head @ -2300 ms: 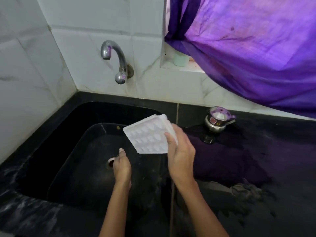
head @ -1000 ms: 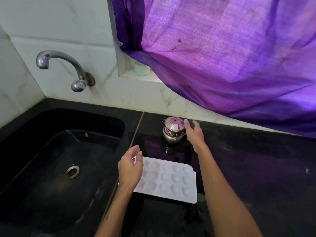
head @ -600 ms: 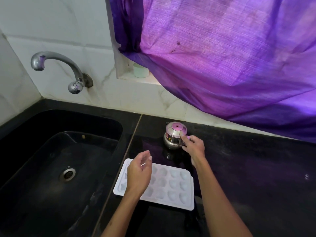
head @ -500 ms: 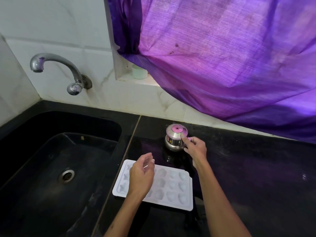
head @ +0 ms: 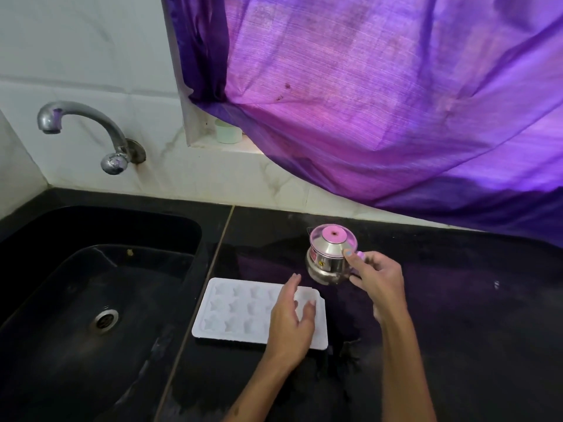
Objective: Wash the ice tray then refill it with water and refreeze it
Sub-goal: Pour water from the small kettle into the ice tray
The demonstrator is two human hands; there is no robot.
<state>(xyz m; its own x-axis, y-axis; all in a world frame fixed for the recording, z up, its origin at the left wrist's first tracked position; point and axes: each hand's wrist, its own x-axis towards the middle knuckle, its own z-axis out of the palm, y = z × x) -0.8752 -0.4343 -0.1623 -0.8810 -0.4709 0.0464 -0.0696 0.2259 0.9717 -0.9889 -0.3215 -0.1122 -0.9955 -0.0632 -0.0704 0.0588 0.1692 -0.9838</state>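
At a black stone counter, my right hand (head: 376, 277) closes its fingers on the handle side of a small steel kettle (head: 330, 254), while my left hand (head: 291, 319) hovers loosely spread, holding nothing, over the right half of the white ice tray (head: 240, 312). The tray lies flat, cavities up, on the counter (head: 457, 315) just right of the sink (head: 100, 269) and just in front of the kettle. Whether the cavities hold any water yet I cannot tell. The tap (head: 82, 129) runs dry on the wall behind the sink.

The step in hand, as I judge it, is the refill. To do it well I take a full grip on the kettle before lifting, since a fingertip hold may let it swing. I bring the spout low over the tray, then tilt slowly, a thin stream from cavity to cavity, stopping short of the rim. My left hand should press one tray edge to steady it, clear of the pour. Overfilling would make the carry to the freezer a spill risk.
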